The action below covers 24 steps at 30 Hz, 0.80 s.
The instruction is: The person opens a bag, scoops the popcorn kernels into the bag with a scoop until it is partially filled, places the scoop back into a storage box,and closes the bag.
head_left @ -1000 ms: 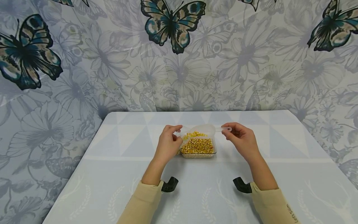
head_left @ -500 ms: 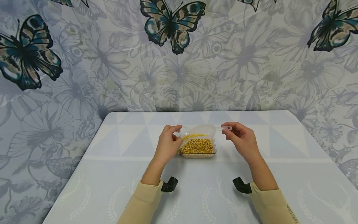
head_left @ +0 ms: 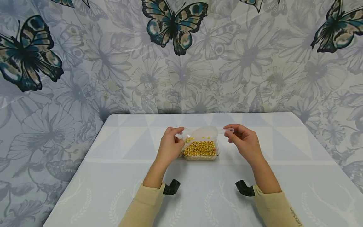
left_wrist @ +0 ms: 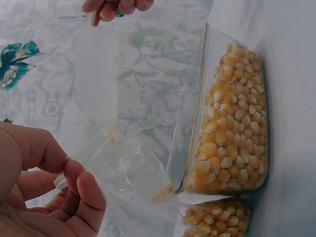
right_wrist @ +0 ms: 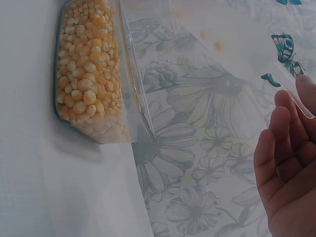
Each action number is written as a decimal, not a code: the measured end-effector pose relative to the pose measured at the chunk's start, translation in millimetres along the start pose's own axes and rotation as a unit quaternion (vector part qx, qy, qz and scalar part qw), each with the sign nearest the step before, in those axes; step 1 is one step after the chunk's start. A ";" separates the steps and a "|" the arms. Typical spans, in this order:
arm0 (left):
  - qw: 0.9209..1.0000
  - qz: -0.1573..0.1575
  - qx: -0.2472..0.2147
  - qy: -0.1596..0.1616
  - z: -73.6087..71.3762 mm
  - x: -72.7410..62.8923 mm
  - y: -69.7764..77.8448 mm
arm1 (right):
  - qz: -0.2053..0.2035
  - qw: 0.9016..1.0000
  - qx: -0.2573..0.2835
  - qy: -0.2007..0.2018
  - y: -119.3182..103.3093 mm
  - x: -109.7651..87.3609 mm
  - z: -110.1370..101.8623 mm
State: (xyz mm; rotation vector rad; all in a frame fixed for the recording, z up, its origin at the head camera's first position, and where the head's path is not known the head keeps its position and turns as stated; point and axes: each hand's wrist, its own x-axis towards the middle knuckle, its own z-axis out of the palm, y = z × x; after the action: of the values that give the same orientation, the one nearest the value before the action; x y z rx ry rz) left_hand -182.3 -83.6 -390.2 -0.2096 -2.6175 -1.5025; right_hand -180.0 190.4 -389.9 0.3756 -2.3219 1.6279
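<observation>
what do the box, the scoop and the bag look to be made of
Box: glass or hard plastic, glossy; kernels show plainly through it. Scoop: probably matte plastic; milky, kernels only blurs through it. Bag: likely thin plastic film, shiny; it creases and glints.

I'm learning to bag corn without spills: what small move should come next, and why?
Probably tilt the scoop slightly further toward the clear bag with the right hand: a few kernels lie on it, its end sits at the bag's mouth, and the left hand pinches the bag's edge.
</observation>
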 end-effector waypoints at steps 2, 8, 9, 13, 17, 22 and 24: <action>1.000 0.000 0.000 0.000 0.0 0.0 -0.2 | -0.001 1.000 0.000 0.000 0.3 0.1 -0.1; 1.000 0.001 -0.001 0.001 0.0 0.0 -0.5 | -0.007 1.000 -0.003 -0.001 1.4 0.5 -0.6; 1.000 0.001 -0.002 0.001 0.0 0.0 -0.4 | -0.008 1.000 -0.004 0.000 1.6 0.5 -0.6; 1.000 0.000 0.000 0.001 -0.1 0.0 -0.5 | -0.013 1.000 -0.006 -0.001 2.0 0.5 0.0; 1.000 0.001 0.003 0.000 0.0 0.4 -0.3 | -0.016 1.000 -0.006 -0.004 1.6 0.3 1.1; 1.000 0.003 0.004 0.001 0.2 0.6 -0.3 | -0.017 1.000 -0.007 -0.004 1.7 0.1 2.1; 1.000 0.002 0.003 0.001 0.3 0.7 -0.5 | -0.020 1.000 -0.006 -0.003 1.9 0.1 2.6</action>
State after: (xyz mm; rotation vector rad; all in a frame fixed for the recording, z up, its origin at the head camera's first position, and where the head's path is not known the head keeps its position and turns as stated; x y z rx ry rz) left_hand -183.0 -83.6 -390.7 -0.2135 -2.6182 -1.4935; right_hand -181.0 188.5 -392.4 0.4215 -2.3125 1.5949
